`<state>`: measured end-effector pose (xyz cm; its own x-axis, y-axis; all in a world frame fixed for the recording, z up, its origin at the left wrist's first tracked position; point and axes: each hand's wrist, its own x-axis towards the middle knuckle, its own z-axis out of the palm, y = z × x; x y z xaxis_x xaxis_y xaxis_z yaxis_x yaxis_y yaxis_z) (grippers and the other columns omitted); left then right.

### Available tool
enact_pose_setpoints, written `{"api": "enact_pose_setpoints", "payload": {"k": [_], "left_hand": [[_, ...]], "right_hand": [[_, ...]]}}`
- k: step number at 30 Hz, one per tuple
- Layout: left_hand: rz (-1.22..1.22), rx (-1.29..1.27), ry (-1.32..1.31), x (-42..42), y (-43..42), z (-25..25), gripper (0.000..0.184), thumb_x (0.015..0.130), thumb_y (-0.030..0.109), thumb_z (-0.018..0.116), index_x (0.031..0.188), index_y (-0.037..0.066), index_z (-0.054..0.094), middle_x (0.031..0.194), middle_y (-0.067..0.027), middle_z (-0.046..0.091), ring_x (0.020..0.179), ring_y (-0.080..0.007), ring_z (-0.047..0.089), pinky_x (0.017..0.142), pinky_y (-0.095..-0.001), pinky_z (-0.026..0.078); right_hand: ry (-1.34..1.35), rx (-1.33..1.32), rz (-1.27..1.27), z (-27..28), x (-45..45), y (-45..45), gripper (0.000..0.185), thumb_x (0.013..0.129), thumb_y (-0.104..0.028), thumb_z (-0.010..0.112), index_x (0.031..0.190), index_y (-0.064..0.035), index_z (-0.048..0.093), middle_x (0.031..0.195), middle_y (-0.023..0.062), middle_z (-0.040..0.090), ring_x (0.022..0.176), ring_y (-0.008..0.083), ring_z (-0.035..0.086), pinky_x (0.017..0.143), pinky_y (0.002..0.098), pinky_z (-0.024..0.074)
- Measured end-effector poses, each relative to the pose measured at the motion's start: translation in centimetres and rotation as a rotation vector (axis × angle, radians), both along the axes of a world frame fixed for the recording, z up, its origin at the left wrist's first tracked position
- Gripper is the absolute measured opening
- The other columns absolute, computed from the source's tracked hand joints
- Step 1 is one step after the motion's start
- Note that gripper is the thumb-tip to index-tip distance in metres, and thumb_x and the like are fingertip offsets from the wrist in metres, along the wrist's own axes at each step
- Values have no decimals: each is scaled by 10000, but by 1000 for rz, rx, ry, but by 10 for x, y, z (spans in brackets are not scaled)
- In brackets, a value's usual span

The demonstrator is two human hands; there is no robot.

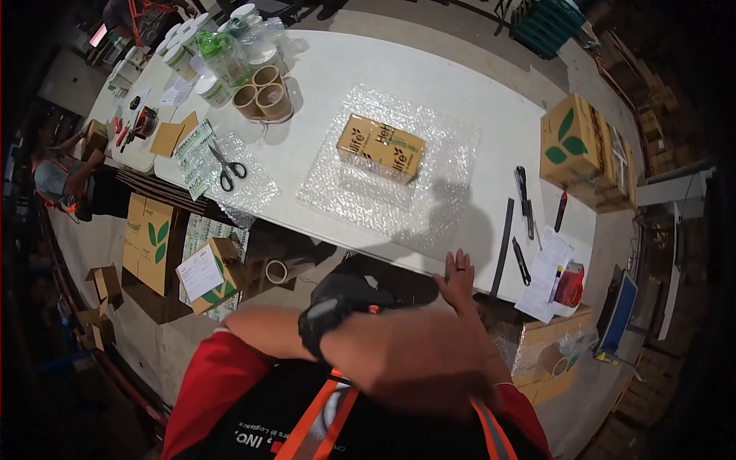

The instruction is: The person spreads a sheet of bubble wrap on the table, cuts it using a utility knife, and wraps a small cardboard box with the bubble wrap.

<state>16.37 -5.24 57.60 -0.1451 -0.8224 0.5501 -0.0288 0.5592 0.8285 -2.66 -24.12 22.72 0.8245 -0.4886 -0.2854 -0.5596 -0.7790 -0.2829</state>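
Note:
A small brown carton (pixel 381 149) printed with dark lettering lies on a sheet of bubble wrap (pixel 330 188) in the middle of the white table. My right hand (pixel 458 282) is at the table's near edge, just below the bubble wrap, with its fingers apart and holding nothing. Close to the camera, my left hand (pixel 414 354) crosses in front of my chest, blurred by motion. A dark watch is on that wrist, and the fingers cannot be made out.
Scissors (pixel 228 165) lie on bubble wrap at left, near cardboard tubes (pixel 271 101) and white-lidded tubs. At right are a box cutter (pixel 521 261), papers (pixel 546 280), a red tape dispenser (pixel 570 287) and a large leaf-printed box (pixel 571 146). Another person (pixel 65 172) stands far left.

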Motion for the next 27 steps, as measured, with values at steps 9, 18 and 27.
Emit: {"api": "enact_pose_setpoints", "payload": {"k": [9,18,27], "left_hand": [[-21,-359,-103,-78,-23,66,194,909,216,506,1059,98,477,1101,-133,442,1052,-275,331,898,-404,327],[738,802,-461,-31,40,-161,243,854,197,622,698,12,601,616,-155,557,567,-306,558,531,-402,416],[1090,1293,234,-76,175,-361,338,874,312,569,808,0,684,688,-145,654,610,-253,631,611,-361,484]], "right_hand": [[-1,-31,50,-3,-20,-10,856,740,-408,680,1444,-167,256,1530,122,111,1397,345,121,1100,530,147],[-166,-109,101,-12,-31,-18,872,644,-295,742,1405,-164,337,1507,103,171,1380,336,165,1097,541,163],[-142,-60,101,-5,-31,-20,896,640,-300,736,1415,-160,310,1505,125,170,1390,338,123,1101,546,137]]}}
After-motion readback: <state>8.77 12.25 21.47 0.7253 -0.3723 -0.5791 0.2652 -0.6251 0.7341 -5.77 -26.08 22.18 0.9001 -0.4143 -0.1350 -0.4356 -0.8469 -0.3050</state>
